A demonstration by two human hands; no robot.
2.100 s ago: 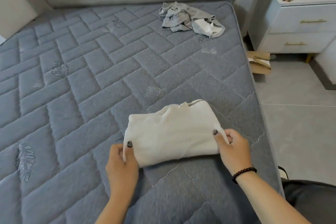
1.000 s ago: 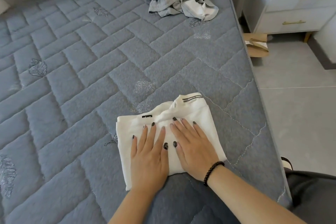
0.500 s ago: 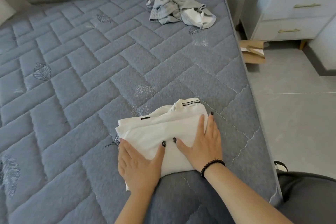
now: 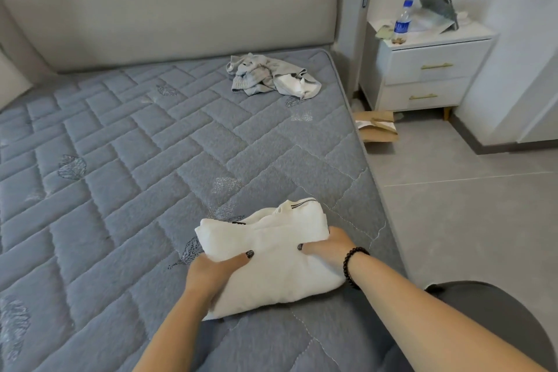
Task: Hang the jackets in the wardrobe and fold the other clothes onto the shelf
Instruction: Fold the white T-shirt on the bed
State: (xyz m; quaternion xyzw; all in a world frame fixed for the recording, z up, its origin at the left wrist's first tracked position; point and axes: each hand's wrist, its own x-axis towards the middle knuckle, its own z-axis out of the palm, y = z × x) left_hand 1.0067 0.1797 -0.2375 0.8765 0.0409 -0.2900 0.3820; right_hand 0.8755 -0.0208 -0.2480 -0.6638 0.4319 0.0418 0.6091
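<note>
Both hands have left the top of the folded white garment [image 4: 271,263], where they lay flat a second ago, and now clasp it from its two sides. Left hand [image 4: 208,273] grips the left edge, thumb on top, fingers tucked beneath. Right hand [image 4: 327,246] grips the right edge the same way, thumb pressed on the cloth; a dark bead bracelet [image 4: 351,266] circles that wrist. Whether the bundle is clear of the mattress [image 4: 120,178] or resting on it cannot be told; it sits at the near right part of the bed.

At the far right corner of the mattress lies a crumpled grey garment [image 4: 271,78], well apart from the white one. Behind it runs the padded headboard [image 4: 169,18]. To the right of the bed stands a white nightstand [image 4: 428,69] with a bottle [image 4: 401,21] on top, and a brown paper bag [image 4: 377,125] lies on the floor between nightstand and bed.
</note>
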